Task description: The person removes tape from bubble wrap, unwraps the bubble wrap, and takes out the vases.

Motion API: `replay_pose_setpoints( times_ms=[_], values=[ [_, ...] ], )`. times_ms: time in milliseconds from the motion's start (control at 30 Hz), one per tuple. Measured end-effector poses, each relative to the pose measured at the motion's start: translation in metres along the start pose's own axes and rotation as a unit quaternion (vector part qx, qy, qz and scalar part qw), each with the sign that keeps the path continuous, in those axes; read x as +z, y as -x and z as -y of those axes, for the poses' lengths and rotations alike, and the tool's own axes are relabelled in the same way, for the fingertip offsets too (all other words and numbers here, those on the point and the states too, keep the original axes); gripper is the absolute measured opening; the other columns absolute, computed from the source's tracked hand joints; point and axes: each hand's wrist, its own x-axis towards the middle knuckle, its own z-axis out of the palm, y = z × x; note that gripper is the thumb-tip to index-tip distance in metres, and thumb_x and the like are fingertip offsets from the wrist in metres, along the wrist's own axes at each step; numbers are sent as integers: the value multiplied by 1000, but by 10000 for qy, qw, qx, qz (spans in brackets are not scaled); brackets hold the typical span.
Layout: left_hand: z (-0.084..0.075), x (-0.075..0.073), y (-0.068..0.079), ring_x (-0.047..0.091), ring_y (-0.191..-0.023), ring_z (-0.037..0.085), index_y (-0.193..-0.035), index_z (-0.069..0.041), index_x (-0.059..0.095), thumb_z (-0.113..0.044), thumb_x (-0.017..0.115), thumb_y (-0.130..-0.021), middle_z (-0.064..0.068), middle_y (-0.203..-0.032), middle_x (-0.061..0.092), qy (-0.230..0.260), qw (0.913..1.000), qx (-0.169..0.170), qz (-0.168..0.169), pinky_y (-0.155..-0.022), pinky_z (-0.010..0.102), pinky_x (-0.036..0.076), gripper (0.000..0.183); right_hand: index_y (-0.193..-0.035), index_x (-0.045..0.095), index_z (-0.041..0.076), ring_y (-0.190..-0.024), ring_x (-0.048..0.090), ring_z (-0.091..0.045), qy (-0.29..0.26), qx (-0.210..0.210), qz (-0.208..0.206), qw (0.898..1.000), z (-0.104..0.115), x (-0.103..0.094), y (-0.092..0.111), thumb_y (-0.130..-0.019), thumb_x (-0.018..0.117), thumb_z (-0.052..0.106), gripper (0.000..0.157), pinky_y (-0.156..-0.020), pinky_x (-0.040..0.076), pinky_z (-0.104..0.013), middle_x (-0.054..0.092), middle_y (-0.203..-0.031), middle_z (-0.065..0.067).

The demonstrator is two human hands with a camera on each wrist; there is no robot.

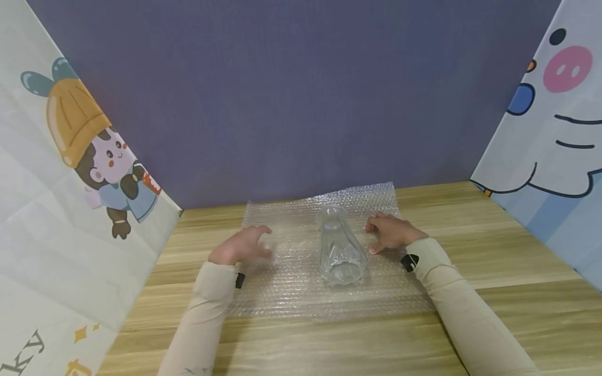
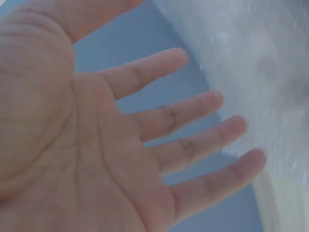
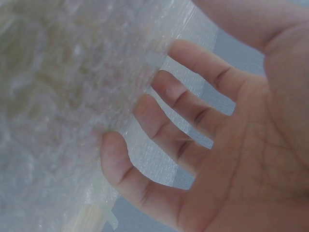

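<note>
A clear glass vase (image 1: 340, 248), with a narrow neck and a wide base, is on a sheet of bubble wrap (image 1: 293, 282). Its rim points toward the back wall, its base toward me. To its left, over the sheet, my left hand (image 1: 242, 246) is held with fingers spread and nothing in the palm. Close beside the vase's right side is my right hand (image 1: 390, 231), thumb and fingers apart. In the right wrist view its gently bent fingers (image 3: 157, 121) overlap the edge of blurred clear material. The left wrist view shows the left palm (image 2: 96, 145) and straight fingers.
The bubble wrap lies across a wooden tabletop (image 1: 301, 344), its far edge up against a dark blue-purple back wall (image 1: 301, 104). Printed cartoon sheets form the left side (image 1: 56, 250) and right side (image 1: 564, 156). Small black devices are strapped at both wrists.
</note>
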Motion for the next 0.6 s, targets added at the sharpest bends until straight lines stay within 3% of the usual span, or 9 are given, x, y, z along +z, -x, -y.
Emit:
replay_pose_setpoints(
  times_ms=[200, 400, 600],
  values=[
    [-17, 24, -11, 52, -135, 40, -157, -13, 41, -31, 80, -87, 22, -148, 52, -166, 9997, 159, -82, -113, 57, 45, 82, -117, 64, 14, -107, 59, -30, -4, -37, -40, 10000, 0, 0, 0, -78, 89, 35, 50, -85, 53, -55, 58, -115, -7],
    [-27, 45, -18, 29, -149, 54, -159, -22, 39, -43, 81, -85, 26, -165, 29, -57, 10000, -34, 46, -116, 71, 32, 87, -117, 64, 14, -107, 59, -29, 11, -8, -80, 10000, 1, 1, 1, -78, 89, 34, 51, -86, 53, -55, 59, -115, -7],
    [-33, 56, -19, 15, -153, 56, -158, -30, 39, -52, 77, -87, 23, -169, 19, -175, 9992, -286, 221, -111, 82, 26, 84, -117, 65, 14, -106, 59, -28, 8, -7, -88, 10000, 2, 1, 1, -78, 89, 33, 50, -87, 53, -53, 59, -114, -7]
  ],
)
